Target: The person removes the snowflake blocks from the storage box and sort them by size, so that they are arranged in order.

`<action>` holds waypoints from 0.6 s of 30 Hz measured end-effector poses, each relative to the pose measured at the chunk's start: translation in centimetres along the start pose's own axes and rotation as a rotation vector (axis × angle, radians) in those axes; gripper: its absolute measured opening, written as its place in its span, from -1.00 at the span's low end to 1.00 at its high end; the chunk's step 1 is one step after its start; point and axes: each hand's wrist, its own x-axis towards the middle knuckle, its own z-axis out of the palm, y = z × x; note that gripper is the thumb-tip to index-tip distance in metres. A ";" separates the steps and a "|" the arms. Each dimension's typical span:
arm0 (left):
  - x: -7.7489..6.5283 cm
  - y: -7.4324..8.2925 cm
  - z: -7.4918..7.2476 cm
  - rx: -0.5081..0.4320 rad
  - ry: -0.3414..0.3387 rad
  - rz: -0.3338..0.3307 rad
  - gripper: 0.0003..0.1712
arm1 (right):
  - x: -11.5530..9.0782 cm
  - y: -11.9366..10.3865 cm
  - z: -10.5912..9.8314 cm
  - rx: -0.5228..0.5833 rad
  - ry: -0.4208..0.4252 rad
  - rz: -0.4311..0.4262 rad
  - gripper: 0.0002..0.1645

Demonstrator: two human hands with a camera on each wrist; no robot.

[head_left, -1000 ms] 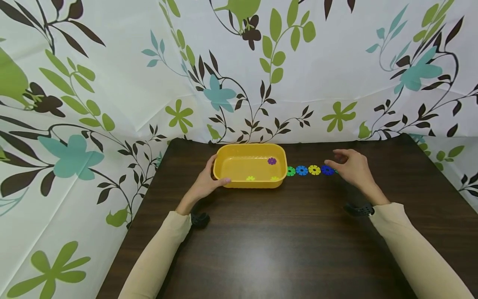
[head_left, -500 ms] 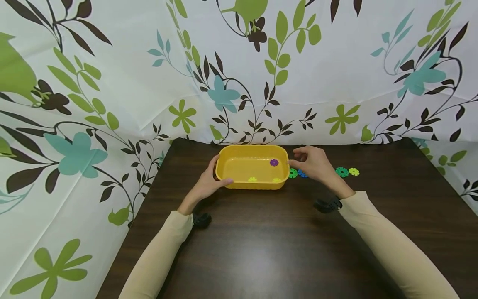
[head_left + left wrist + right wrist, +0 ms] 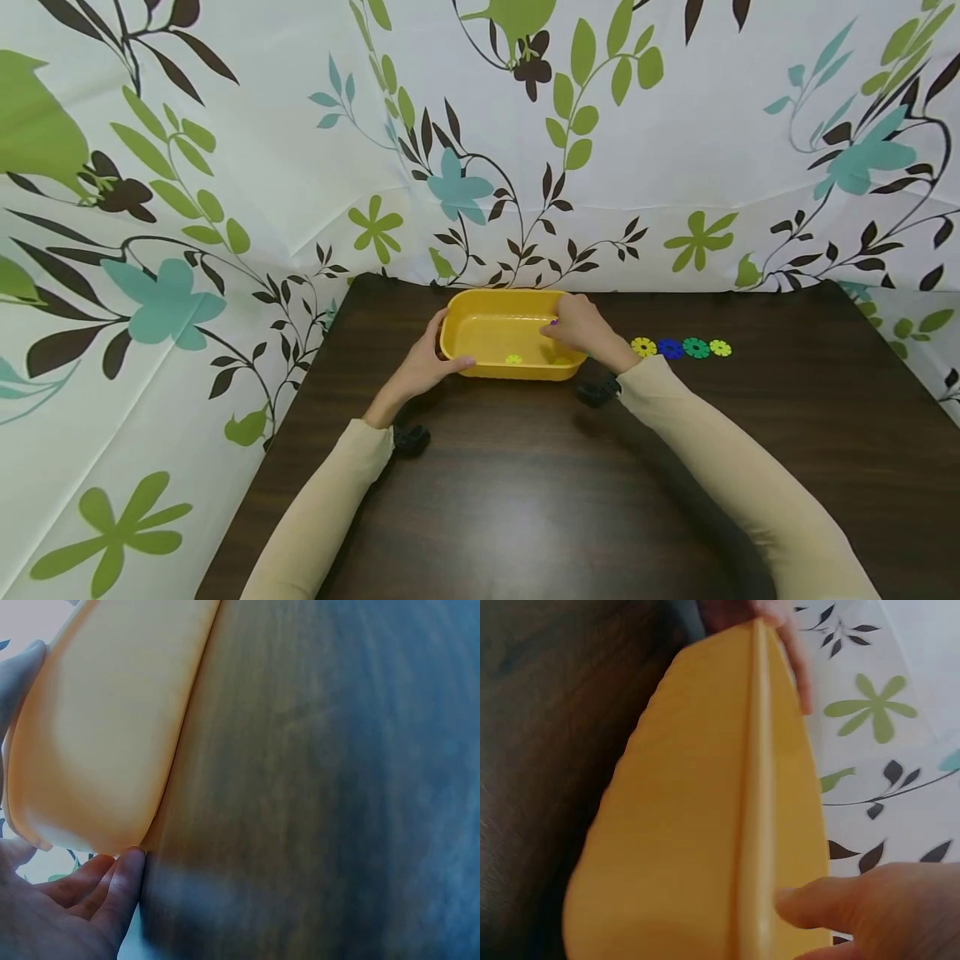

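A shallow yellow tub [image 3: 487, 371] sits near the back of the dark table. My left hand [image 3: 424, 362] holds its left end, thumb over the front rim and fingers along the outer wall, as the left wrist view also shows. Over the tub's right end, my right hand [image 3: 583, 327] reaches inside with its fingers pointing down. Just by those fingers, part of a purple flower-shaped disc [image 3: 554, 322] shows. Yellow-green discs [image 3: 513, 359] lie on the tub floor. In the right wrist view the thumb [image 3: 817, 901] is inside the rim; the other fingertips are hidden, so I cannot tell what they pinch.
Right of the tub runs a row of notched discs: a yellow disc [image 3: 643, 347], a dark blue disc [image 3: 670, 348], a green disc [image 3: 695, 347] and a small yellow-green disc [image 3: 720, 347]. My right forearm covers the row's left part. A leaf-patterned cloth [image 3: 622, 192] hangs behind the table.
My right hand has moved left from above the disc row, across the tub's right rim, and down inside the tub. The left hand keeps its hold on the tub.
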 end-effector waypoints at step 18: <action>0.1 0.1 0.2 0.004 0.011 -0.056 0.42 | 1.0 -3.4 1.2 -0.335 -0.155 0.101 -0.91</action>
